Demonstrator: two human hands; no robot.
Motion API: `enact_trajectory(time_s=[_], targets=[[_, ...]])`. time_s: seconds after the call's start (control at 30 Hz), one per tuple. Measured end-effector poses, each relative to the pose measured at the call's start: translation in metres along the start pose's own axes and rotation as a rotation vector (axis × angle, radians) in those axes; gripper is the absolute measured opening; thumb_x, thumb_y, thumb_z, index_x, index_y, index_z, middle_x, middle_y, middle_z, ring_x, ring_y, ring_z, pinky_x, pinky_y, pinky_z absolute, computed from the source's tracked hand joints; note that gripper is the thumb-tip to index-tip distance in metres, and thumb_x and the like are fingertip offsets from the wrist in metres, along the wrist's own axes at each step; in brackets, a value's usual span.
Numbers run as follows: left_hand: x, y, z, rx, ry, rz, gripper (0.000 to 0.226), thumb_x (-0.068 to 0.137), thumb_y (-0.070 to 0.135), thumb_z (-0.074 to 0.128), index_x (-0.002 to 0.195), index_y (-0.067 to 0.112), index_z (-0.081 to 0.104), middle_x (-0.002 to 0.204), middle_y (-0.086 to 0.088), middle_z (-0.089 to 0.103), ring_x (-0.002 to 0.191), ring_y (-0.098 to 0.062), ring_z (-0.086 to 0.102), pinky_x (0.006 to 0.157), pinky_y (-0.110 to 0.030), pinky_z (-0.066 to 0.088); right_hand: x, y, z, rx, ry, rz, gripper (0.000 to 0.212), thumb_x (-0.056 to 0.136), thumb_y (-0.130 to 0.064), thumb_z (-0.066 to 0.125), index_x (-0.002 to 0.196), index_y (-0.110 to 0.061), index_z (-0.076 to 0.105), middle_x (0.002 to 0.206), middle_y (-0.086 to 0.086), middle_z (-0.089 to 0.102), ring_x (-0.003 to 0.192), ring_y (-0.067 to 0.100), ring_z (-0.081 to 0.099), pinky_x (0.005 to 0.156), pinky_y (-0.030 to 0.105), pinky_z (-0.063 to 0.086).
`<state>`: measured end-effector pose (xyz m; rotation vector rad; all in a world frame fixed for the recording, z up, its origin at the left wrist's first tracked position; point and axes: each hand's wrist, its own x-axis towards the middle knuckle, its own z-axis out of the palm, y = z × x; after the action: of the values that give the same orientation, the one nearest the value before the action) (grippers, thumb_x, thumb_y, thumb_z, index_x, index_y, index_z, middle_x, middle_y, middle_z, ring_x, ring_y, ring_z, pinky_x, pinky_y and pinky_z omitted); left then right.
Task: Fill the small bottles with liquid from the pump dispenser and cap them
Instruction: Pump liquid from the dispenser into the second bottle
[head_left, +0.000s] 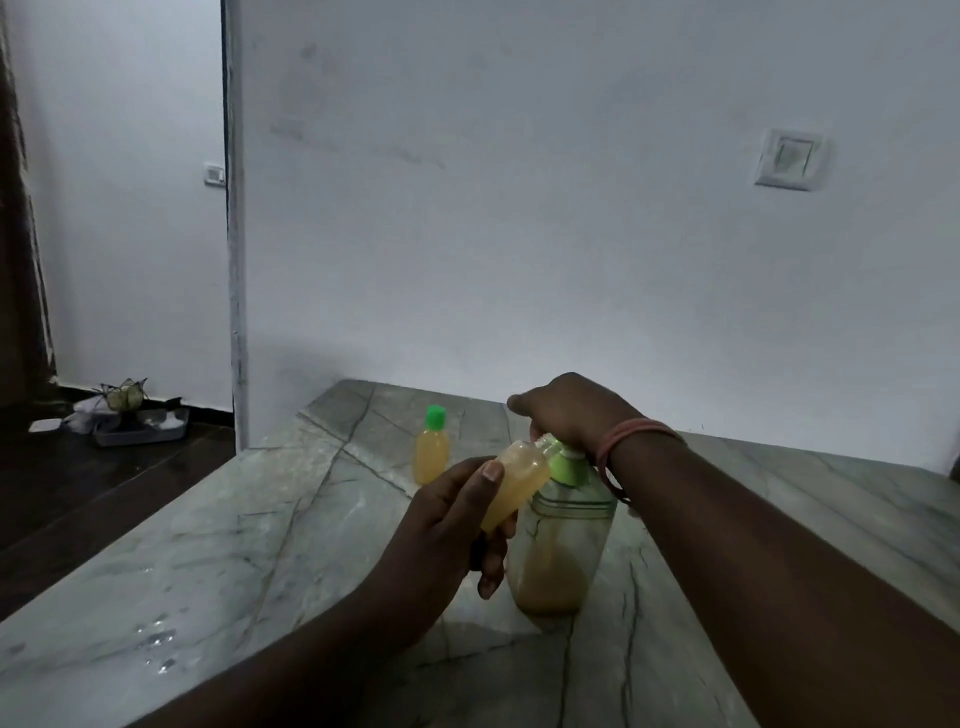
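My left hand (447, 525) grips a small uncapped bottle (519, 480) of yellow liquid, tilted so its mouth meets the nozzle of the pump dispenser (561, 545). The dispenser is a clear bottle with a green pump head, and orange-yellow liquid fills its lower part. It stands on the marble table (270, 545). My right hand (571, 415) rests palm down on the pump head and hides most of it. A second small bottle (432, 447), filled and closed with a green cap, stands upright behind and to the left.
Water drops (156, 636) lie on the table's near left part. The table's left edge runs diagonally above a dark floor. A tray with clutter (140, 423) sits on the floor by the far wall. A wall switch plate (789, 158) is at the upper right.
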<state>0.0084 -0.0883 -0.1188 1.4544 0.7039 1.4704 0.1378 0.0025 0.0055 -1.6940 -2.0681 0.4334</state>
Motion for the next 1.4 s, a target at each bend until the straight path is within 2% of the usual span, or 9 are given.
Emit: enact_trajectory(time_s=[0.17,0.3,0.4,0.53,0.63,0.77,0.93,1.13,1.4], targets=[[0.0,-0.001,-0.002,0.006,-0.011,-0.007,0.038,0.098,0.041,0.048,0.122,0.014,0.06,0.079,-0.012,0.06,0.052,-0.019,0.05,0.045,-0.029,0.044,0.004,-0.005,0.0,-0.084,-0.023,-0.023,0.037,0.09,-0.036,0.049,0.084,-0.007,0.071,0.097,0.007,0.074,0.066,0.019,0.057,0.067,0.029,0.046],[-0.001,0.0,-0.001,-0.005,-0.007,-0.013,0.046,0.095,0.049,0.052,0.125,0.015,0.06,0.078,-0.01,0.062,0.051,-0.017,0.051,0.044,-0.029,0.045,0.007,-0.011,-0.006,-0.21,-0.027,-0.038,0.03,0.09,-0.035,0.054,0.071,-0.013,0.062,0.079,0.004,0.069,0.062,0.019,0.056,0.061,0.027,0.043],[0.001,-0.002,-0.003,0.006,-0.019,-0.013,0.045,0.094,0.047,0.051,0.124,0.015,0.06,0.079,-0.009,0.062,0.051,-0.018,0.051,0.044,-0.029,0.044,0.007,-0.007,-0.003,-0.099,0.038,-0.062,0.037,0.087,-0.037,0.053,0.078,-0.006,0.072,0.075,0.007,0.069,0.057,0.019,0.055,0.057,0.027,0.042],[0.002,-0.003,-0.003,0.012,-0.013,0.015,0.038,0.097,0.043,0.048,0.118,0.014,0.061,0.08,-0.011,0.061,0.052,-0.019,0.05,0.045,-0.029,0.044,0.005,-0.001,0.002,-0.067,-0.016,-0.048,0.041,0.092,-0.033,0.049,0.094,0.001,0.071,0.099,0.011,0.072,0.061,0.019,0.05,0.06,0.028,0.038],[0.002,-0.003,-0.004,0.023,-0.017,-0.003,0.039,0.097,0.044,0.048,0.12,0.013,0.059,0.08,-0.011,0.061,0.053,-0.019,0.05,0.045,-0.03,0.044,0.006,-0.002,0.001,-0.083,-0.016,-0.036,0.033,0.09,-0.033,0.049,0.082,-0.007,0.069,0.101,0.009,0.072,0.063,0.019,0.053,0.062,0.029,0.041],[-0.001,0.002,0.0,0.03,-0.015,0.006,0.038,0.101,0.044,0.047,0.123,0.016,0.06,0.081,-0.01,0.062,0.053,-0.019,0.051,0.045,-0.029,0.045,0.006,-0.006,-0.005,-0.132,-0.063,-0.024,0.035,0.093,-0.034,0.053,0.091,-0.004,0.071,0.103,0.011,0.072,0.064,0.019,0.054,0.066,0.029,0.043],[0.0,-0.001,0.0,0.032,-0.007,-0.031,0.041,0.099,0.044,0.048,0.126,0.014,0.058,0.078,-0.008,0.062,0.052,-0.018,0.051,0.044,-0.029,0.045,0.0,-0.002,-0.003,0.026,0.043,-0.055,0.036,0.087,-0.034,0.052,0.07,-0.007,0.069,0.074,0.008,0.071,0.056,0.021,0.054,0.059,0.027,0.042],[0.0,-0.002,-0.001,0.019,-0.011,-0.017,0.038,0.097,0.041,0.047,0.122,0.014,0.059,0.079,-0.009,0.061,0.053,-0.019,0.05,0.045,-0.029,0.044,0.0,-0.001,0.0,-0.003,0.035,-0.01,0.031,0.085,-0.026,0.048,0.087,-0.006,0.071,0.09,0.009,0.07,0.065,0.021,0.054,0.055,0.027,0.036],[0.001,-0.001,-0.003,-0.004,-0.015,-0.028,0.042,0.1,0.045,0.048,0.124,0.013,0.058,0.08,-0.01,0.061,0.052,-0.019,0.05,0.045,-0.029,0.044,0.013,-0.006,-0.003,-0.099,0.015,-0.044,0.036,0.087,-0.038,0.052,0.079,-0.009,0.072,0.077,0.006,0.07,0.061,0.02,0.058,0.06,0.027,0.045]])
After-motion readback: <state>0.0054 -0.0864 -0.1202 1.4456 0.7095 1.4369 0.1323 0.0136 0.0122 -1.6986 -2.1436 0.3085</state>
